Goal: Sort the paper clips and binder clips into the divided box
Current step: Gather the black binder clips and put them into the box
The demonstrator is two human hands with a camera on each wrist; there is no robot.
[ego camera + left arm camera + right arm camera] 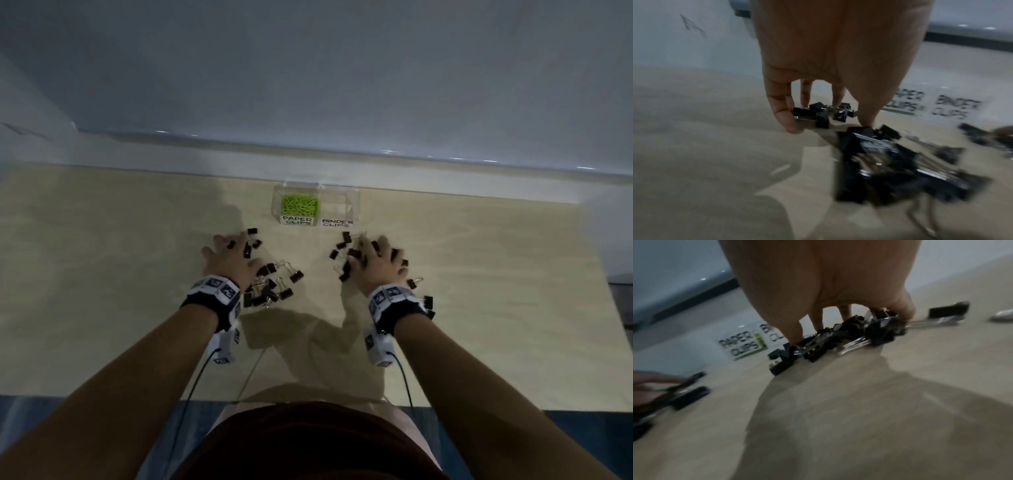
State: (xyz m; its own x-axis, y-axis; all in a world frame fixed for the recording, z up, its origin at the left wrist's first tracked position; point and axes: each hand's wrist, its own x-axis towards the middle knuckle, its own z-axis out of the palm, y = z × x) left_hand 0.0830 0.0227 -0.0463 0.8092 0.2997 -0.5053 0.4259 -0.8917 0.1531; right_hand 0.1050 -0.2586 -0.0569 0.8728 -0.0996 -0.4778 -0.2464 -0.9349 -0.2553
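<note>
A clear divided box [354, 202] stands at the back of the table. Its left compartment, labelled PAPER CLIPS [297, 220], holds green paper clips [300, 204]; the right one, labelled BINDER CLIPS [337, 223], looks bare. Black binder clips lie in two groups in front of it. My left hand [233, 250] [828, 120] is spread palm-down, its fingertips [789, 125] touching a few clips [818, 113]; a bigger pile [270, 287] [890, 162] lies by its thumb. My right hand [373, 255] [849, 327] is spread over the right-hand clips [342, 260] [838, 340], fingers pressing on them.
The light wooden table [120, 274] ends at a grey wall behind the box. A few stray binder clips [426, 301] lie right of my right wrist. Cables run from both wrist cameras over the near table edge [137, 395].
</note>
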